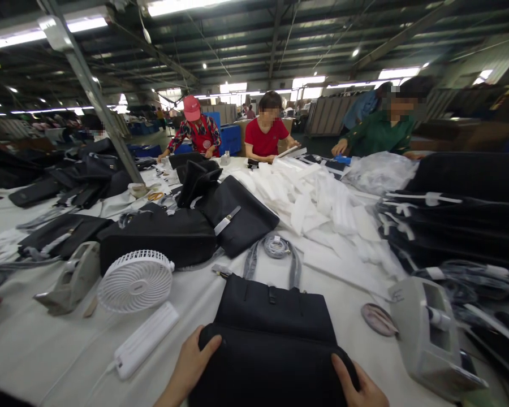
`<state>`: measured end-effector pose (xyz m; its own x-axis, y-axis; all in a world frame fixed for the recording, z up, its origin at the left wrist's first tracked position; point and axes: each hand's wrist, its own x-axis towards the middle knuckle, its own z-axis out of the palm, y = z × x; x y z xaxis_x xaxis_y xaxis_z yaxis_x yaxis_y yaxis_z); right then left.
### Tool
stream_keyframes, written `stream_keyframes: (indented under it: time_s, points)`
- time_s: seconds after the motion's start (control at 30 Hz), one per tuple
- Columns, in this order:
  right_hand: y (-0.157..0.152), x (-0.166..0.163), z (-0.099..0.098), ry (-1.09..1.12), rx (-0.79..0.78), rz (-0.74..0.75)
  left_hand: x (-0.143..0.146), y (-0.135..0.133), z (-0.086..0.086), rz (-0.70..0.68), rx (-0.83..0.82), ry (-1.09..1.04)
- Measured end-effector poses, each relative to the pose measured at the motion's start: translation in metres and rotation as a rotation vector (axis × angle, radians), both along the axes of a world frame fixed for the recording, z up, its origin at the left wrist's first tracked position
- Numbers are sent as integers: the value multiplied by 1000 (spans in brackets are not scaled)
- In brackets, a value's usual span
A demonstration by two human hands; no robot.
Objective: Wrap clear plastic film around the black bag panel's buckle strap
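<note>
A black bag (275, 333) lies on the white table (38, 350) right in front of me. My left hand (190, 364) grips its near left edge, thumb on top and fingers curled under. My right hand (358, 384) holds the near right edge the same way, thumb pressed on the fabric. A grey strap (275, 251) lies coiled just beyond the bag.
A small white fan (136, 281) and a white power bank (146, 339) sit at my left. A grey tape dispenser (430, 333) stands at my right. Black bags (182, 232), white wrapping (318, 203) and stacked bags (458, 220) fill the table. Three people work at the far side.
</note>
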<state>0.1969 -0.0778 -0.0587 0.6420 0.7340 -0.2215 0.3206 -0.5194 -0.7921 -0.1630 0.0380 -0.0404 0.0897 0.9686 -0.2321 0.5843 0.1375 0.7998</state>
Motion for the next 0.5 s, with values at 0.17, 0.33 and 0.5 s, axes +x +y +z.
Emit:
stream_keyframes:
  time_s: [0.17, 0.33, 0.5]
  points:
    - [3, 0, -14, -178, -51, 7, 7, 12, -8, -1, -8, 42]
    - [16, 2, -7, -647, 230, 100, 9, 12, -8, 7, 2, 48]
    - [20, -7, -12, -947, 420, 495, 3, 1, -14, -44, -5, 170]
